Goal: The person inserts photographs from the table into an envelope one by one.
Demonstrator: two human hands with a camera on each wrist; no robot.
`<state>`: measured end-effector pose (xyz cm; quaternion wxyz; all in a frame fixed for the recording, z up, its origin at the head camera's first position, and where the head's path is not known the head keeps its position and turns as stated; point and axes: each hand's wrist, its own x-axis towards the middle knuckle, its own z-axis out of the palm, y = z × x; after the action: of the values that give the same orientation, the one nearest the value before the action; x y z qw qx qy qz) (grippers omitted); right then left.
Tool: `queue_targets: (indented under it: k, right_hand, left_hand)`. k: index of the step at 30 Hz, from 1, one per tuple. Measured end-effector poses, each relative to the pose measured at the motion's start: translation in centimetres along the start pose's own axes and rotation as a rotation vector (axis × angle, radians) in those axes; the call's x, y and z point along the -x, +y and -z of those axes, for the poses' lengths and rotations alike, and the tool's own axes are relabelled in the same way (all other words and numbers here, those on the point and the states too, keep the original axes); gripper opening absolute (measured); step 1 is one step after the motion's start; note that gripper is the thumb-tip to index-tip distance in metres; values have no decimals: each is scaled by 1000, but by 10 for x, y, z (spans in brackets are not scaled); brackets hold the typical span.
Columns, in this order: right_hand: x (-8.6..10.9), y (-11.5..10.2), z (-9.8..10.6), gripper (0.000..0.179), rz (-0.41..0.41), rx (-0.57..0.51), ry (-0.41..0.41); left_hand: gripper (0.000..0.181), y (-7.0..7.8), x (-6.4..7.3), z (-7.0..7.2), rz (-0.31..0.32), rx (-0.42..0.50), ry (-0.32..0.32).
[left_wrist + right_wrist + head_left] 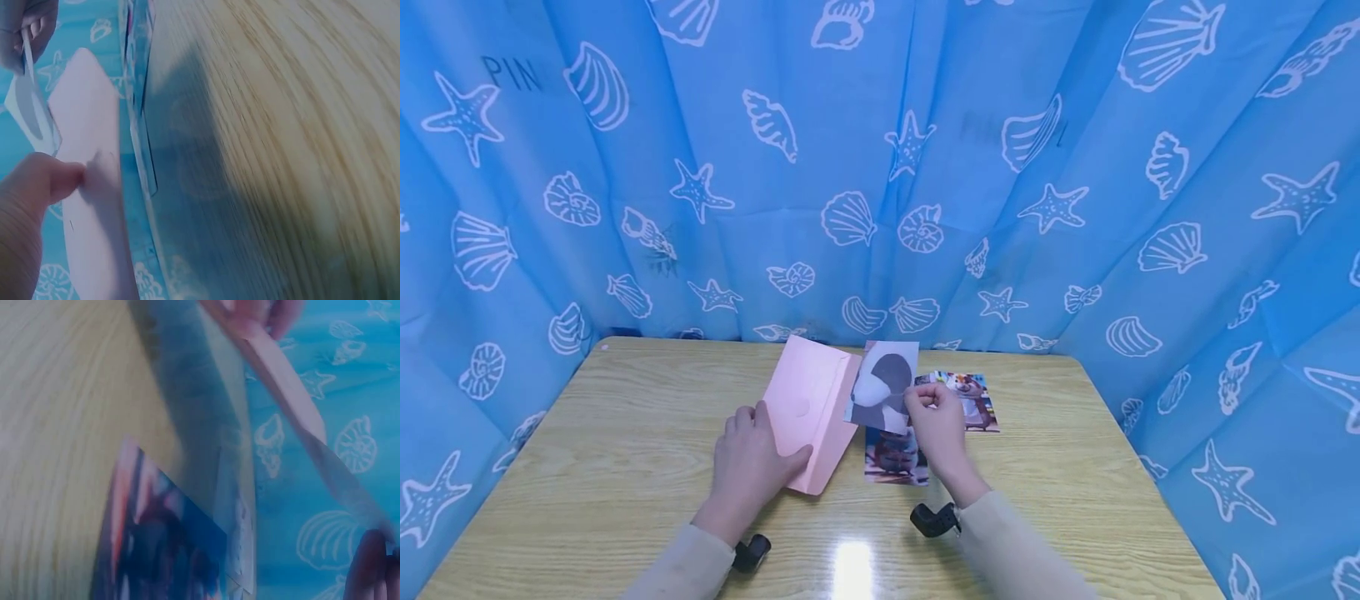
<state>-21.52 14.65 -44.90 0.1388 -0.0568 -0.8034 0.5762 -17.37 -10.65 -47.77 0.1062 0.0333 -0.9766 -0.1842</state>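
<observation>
A pink envelope (801,387) is tilted up off the table in the left hand (748,462), whose thumb (59,178) lies across its edge in the left wrist view. Between thumb and fingers, the right hand (940,429) pinches a photo print (868,400) with a grey and white picture. The print's left side meets the envelope's right edge; whether any of it is inside, I cannot tell. Below it on the table lies a second photo print (895,467) of a brown figure, partly covered. Behind the right hand lies another photo print (977,404) showing an orange-and-white animal face.
The wooden table (625,467) ends at a blue curtain (865,167) with white shells and starfish. Dark wrist devices sit at both cuffs, the left one (751,552) and the right one (934,520). A bright light reflection lies near the table's front.
</observation>
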Motion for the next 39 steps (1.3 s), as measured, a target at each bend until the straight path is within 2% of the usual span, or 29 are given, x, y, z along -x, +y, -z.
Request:
queue_targets:
  k: [8, 12, 14, 21, 28, 32, 39]
  right_hand:
    - [13, 1, -19, 8, 73, 81, -12]
    - [17, -1, -28, 9, 94, 94, -46]
    - [19, -1, -30, 8, 93, 80, -76]
    - [24, -7, -34, 13, 52, -76, -202]
    - [32, -23, -39, 19, 108, -105, -270]
    - [30, -22, -45, 24, 90, -77, -298]
    - [22, -11, -53, 24, 10, -7, -286]
  left_hand:
    - [105, 6, 0, -1, -1, 3, -38]
    - [105, 6, -1, -3, 0, 12, -50]
    - [104, 6, -1, -3, 0, 21, -50]
    - [103, 5, -4, -2, 24, 49, -69]
    - [101, 3, -5, 1, 57, 41, -72]
    - [101, 2, -5, 1, 69, 48, -68]
    - [103, 4, -2, 0, 65, 54, -58]
